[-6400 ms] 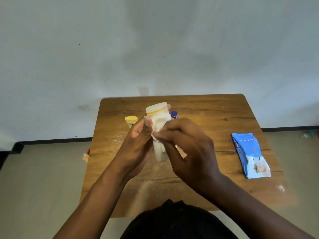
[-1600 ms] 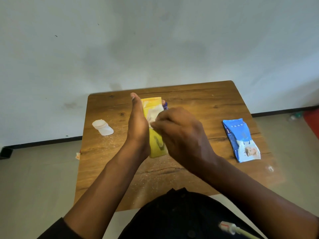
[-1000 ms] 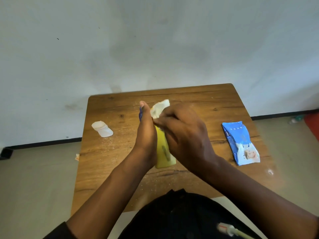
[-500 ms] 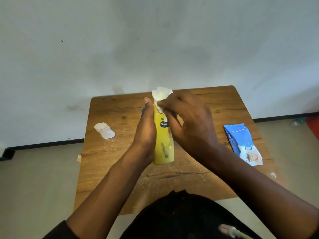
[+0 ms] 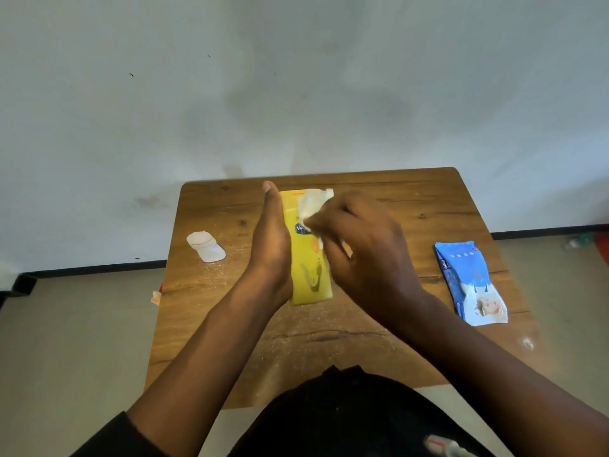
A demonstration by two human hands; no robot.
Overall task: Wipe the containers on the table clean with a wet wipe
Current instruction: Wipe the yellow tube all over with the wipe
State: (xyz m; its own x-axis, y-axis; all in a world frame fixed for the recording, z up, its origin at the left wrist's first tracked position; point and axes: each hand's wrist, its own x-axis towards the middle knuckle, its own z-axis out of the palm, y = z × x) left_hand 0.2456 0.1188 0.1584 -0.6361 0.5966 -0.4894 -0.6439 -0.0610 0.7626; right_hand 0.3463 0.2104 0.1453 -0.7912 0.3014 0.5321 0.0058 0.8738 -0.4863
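Observation:
A yellow lotion bottle (image 5: 309, 278) is held upright above the wooden table (image 5: 412, 206). My left hand (image 5: 272, 249) grips it from the left, thumb along its side; the fingers behind it are hidden. My right hand (image 5: 359, 255) pinches a crumpled white wet wipe (image 5: 313, 201) and presses it against the bottle's upper front, near the cap. A white bottle (image 5: 206, 247) lies on its side at the table's left.
A blue wet wipe pack (image 5: 469, 282) lies flat near the table's right edge. White powder is scattered over the tabletop in front of me. A small orange scrap (image 5: 155, 296) sits at the table's left edge. A wall stands right behind the table.
Earlier I wiped the white bottle; it now lies at the left and I hold the yellow one. Over the last second the wipe has moved along the bottle's upper part, near the cap.

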